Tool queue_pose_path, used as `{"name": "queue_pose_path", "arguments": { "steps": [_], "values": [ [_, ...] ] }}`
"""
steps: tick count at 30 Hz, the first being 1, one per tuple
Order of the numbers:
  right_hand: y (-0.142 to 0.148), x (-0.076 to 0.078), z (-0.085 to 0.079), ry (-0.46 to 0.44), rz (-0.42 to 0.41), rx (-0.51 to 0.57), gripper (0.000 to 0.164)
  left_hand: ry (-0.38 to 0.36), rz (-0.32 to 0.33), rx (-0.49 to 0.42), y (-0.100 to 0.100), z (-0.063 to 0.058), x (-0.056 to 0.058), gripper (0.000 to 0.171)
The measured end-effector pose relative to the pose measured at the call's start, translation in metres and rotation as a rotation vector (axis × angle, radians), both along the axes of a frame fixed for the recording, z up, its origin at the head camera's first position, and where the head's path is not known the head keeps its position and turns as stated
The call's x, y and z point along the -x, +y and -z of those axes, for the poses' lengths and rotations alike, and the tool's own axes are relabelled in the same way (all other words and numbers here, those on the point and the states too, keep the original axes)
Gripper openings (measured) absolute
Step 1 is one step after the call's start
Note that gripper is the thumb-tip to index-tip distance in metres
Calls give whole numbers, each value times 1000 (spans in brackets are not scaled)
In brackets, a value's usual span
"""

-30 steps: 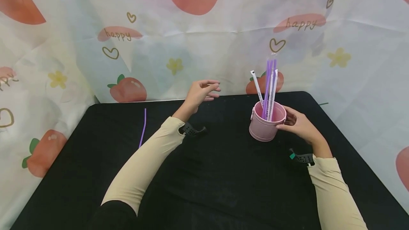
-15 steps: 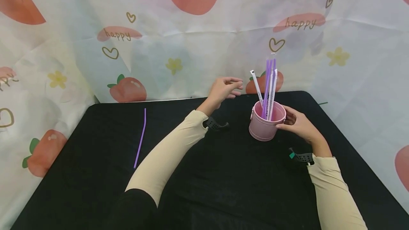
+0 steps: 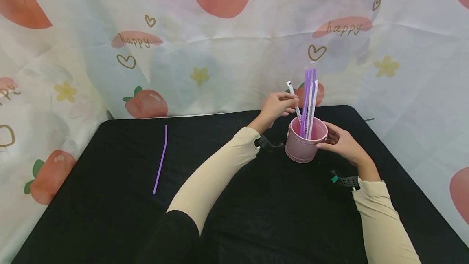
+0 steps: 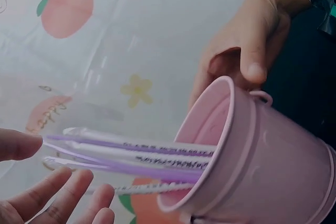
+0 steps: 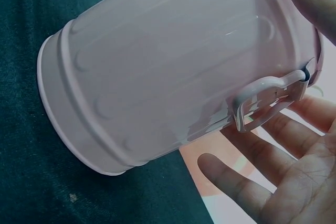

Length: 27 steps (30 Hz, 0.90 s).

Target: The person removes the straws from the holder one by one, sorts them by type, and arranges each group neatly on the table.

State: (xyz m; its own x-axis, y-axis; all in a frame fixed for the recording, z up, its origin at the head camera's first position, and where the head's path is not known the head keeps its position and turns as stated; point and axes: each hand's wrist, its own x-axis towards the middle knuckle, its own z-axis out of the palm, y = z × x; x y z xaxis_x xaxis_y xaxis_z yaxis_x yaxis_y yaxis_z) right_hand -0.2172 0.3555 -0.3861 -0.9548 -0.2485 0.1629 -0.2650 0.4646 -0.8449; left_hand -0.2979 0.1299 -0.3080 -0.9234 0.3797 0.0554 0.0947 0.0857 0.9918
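Note:
A small pink bucket (image 3: 304,150) stands upright at the right of the table, holding several purple straws (image 3: 305,101) and white paper-wrapped straws (image 4: 173,149). My right hand (image 3: 342,144) grips its right side near the rim, thumb in front and fingers behind; a small handle loop (image 5: 262,87) shows beside those fingers. My left hand (image 3: 276,107) is raised at the bucket's left, fingertips overlapping the leaning white straw (image 3: 290,87) in the head view. In the left wrist view, thumb and fingers (image 4: 60,192) are spread apart around the straws' upper ends.
One loose purple straw (image 3: 160,160) lies on the black tablecloth (image 3: 110,199) at the left. Behind the table hangs a pale fruit-print curtain (image 3: 238,60), close to the far edge. A dark strap (image 3: 269,144) sits on the left wrist, another (image 3: 346,180) on the right.
My left hand has moved rightward from mid-table to the straws above the bucket, and its sleeve has uncovered the loose purple straw. The right hand and bucket have stayed put.

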Motion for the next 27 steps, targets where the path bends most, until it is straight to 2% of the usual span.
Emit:
{"name": "queue_pose_path", "arguments": {
  "steps": [16, 27],
  "values": [
    [-1, 0, -2, -4, -1, -2, 72, 25, -102, 66, 34, 7, -3, 29],
    [1, 0, 0, -3, 3, -6, 71, 79, -104, 222, 48, 6, -6, 28]
  ]
}}
